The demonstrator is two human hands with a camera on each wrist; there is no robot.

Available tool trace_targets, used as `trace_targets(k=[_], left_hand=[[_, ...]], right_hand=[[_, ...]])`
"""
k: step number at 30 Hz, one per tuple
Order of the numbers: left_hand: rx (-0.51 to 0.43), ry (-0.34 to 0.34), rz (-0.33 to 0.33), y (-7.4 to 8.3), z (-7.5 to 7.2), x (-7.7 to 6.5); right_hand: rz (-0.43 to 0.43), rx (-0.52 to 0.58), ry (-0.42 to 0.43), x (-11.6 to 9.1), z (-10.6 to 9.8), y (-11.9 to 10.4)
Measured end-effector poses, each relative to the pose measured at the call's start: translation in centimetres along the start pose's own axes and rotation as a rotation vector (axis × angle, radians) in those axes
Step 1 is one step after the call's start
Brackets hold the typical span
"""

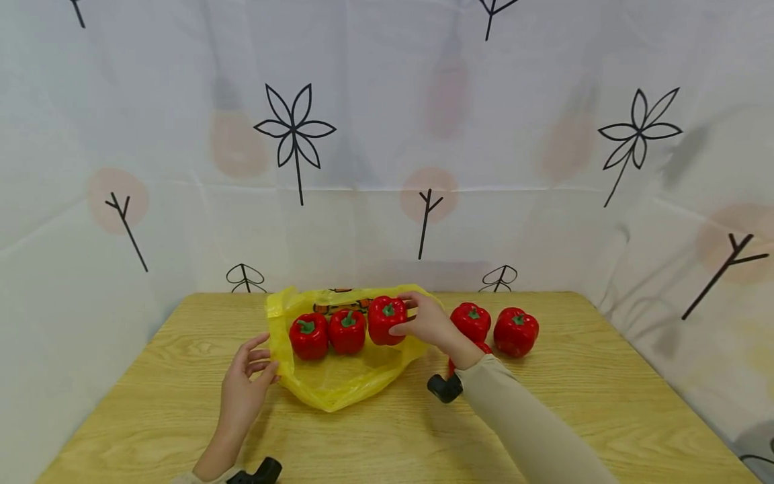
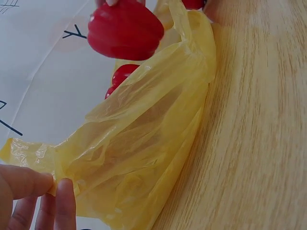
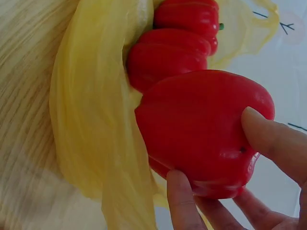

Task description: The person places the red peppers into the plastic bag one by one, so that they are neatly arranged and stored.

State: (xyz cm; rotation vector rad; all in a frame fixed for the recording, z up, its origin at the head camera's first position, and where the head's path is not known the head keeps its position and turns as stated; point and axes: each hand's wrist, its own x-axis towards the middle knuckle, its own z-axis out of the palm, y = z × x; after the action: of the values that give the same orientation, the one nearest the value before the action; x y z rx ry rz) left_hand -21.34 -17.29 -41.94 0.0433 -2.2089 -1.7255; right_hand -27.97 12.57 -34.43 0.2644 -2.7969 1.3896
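A yellow plastic bag [image 1: 338,390] lies on the table with its mouth spread open. My left hand [image 1: 246,376] pinches the bag's left edge between thumb and fingers, as the left wrist view shows at the bag's rim [image 2: 36,155]. My right hand [image 1: 428,321] grips a red bell pepper [image 1: 383,321] with a green stem, at the right side of the bag's opening. Two more red bell peppers, one at the left [image 1: 309,336] and one in the middle [image 1: 347,333], sit side by side inside the bag. In the right wrist view, thumb and fingers span the held pepper [image 3: 201,124].
Right of the bag stand a red pepper [image 1: 471,321] and another red pepper [image 1: 516,332]. A third is mostly hidden behind my right wrist. The wooden table [image 1: 151,403] meets a patterned white cloth [image 1: 363,228] at the back.
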Motion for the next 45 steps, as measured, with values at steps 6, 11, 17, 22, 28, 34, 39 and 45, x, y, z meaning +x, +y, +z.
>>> trace_targets(k=[6,11,17,22,28,34,39,45], left_hand=[[0.003,0.004,0.006,0.0,0.0,-0.1],[0.003,0.008,0.009,0.1,0.0,-0.1],[-0.005,0.008,0.008,0.2,0.1,-0.2],[-0.005,0.008,0.01,0.2,0.1,-0.1],[-0.002,0.01,0.019,0.2,0.0,-0.2],[0.003,0.008,0.017,0.2,0.1,-0.2],[0.004,0.006,0.005,0.2,0.1,-0.1],[0.009,0.007,0.011,0.2,0.1,-0.2]], right_hand=[[0.019,-0.008,-0.021,1.1,1.0,0.7],[0.048,-0.056,-0.026,1.5,1.5,1.2],[0.045,-0.058,-0.031,2.0,2.1,1.4],[0.049,-0.075,-0.029,1.9,2.3,1.6],[0.06,-0.057,-0.027,1.8,2.3,1.9],[0.058,-0.037,-0.004,1.5,2.0,1.9],[0.028,0.067,0.002,0.8,1.5,1.5],[-0.007,0.129,0.011,0.2,1.0,1.1]])
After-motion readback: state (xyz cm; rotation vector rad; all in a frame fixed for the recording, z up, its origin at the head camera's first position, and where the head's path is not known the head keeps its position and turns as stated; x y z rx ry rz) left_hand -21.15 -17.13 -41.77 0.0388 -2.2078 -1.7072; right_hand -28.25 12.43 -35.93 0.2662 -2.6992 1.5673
